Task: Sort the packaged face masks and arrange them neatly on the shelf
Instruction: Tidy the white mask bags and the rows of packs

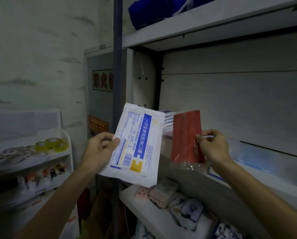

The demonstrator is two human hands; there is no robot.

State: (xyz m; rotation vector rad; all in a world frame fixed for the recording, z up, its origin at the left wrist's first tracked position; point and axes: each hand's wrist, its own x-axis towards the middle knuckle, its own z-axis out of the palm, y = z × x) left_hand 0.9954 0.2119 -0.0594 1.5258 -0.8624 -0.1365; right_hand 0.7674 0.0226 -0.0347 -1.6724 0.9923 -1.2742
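Nearest the camera, the left hand (99, 149) pinches a white mask packet (137, 145) by its left edge, thumb on the printed face, tilted in the air before the shelf (218, 187). Beside it, the right hand (213, 145) grips a red mask packet (187, 137) upright by its right edge, above the shelf's front edge. Behind them, more mask packets (168, 118) lie stacked at the shelf's left end.

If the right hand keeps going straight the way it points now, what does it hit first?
Probably the stack of mask packs on the shelf: the right hand points up-left, leading with its red mask pack. Depth is unclear, so the pack may touch first.
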